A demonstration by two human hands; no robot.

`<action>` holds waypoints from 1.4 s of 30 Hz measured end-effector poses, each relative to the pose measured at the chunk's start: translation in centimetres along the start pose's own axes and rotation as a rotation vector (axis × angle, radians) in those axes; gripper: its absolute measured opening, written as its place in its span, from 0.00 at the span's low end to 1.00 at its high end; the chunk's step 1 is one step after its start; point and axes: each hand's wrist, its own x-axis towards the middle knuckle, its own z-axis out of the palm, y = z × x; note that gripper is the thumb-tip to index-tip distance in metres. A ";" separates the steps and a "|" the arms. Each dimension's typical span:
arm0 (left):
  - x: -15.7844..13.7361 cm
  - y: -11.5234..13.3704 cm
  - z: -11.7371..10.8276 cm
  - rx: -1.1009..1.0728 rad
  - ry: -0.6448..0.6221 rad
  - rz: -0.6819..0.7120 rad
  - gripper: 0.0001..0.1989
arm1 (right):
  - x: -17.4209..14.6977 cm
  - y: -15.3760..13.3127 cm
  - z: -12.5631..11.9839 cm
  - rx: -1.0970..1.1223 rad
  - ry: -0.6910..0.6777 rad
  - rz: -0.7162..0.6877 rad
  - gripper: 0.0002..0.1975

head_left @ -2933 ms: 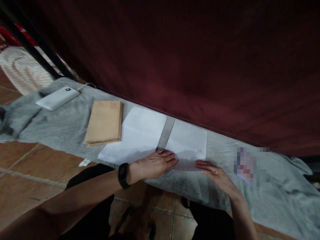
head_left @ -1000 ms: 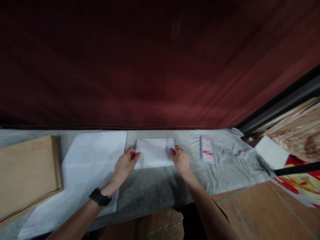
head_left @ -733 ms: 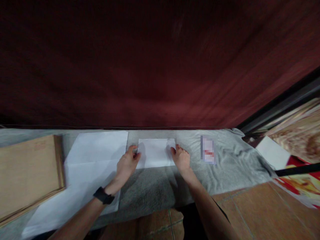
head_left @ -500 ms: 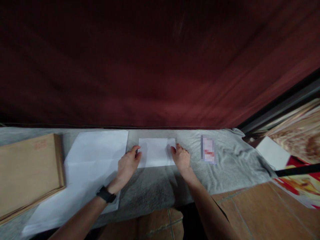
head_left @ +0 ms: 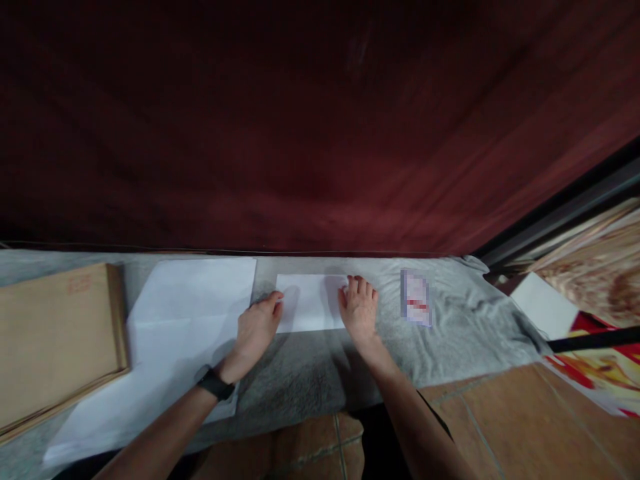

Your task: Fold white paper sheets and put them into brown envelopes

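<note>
A small white sheet of paper (head_left: 310, 307) lies on a grey cloth (head_left: 300, 373) in front of me. My left hand (head_left: 259, 327), with a black watch (head_left: 216, 385) on its wrist, is closed at the sheet's left edge, thumb and forefinger pinched together there. At the right edge, my right hand (head_left: 361, 308) has its thumb on the paper and its bent fingers over the far corner. The fingertips' exact grip is partly hidden. Larger white sheets (head_left: 190, 320) lie under and left of my left forearm.
A stack of brown envelopes or cardboard (head_left: 55, 340) sits at the far left. Right of my hand lies a small blurred item (head_left: 417, 297) with a red band. A dark red surface (head_left: 320, 167) rises behind the cloth. Tiled floor (head_left: 525, 420) shows below.
My right hand has shifted slightly left and turned, its fingers now bent over the paper's far right corner. My left thumb and forefinger have come together at the left edge.
</note>
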 end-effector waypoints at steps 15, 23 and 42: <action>0.0 -0.1 0.0 0.002 0.035 0.053 0.18 | -3.1 -4.0 2.8 0.195 -0.157 -0.257 0.26; -0.8 0.3 1.1 0.056 0.307 0.305 0.20 | -3.3 -4.2 2.8 0.163 -0.178 -0.247 0.27; -1.6 0.2 5.8 0.019 0.281 0.487 0.32 | -2.9 -1.4 3.4 0.120 -0.153 -0.124 0.27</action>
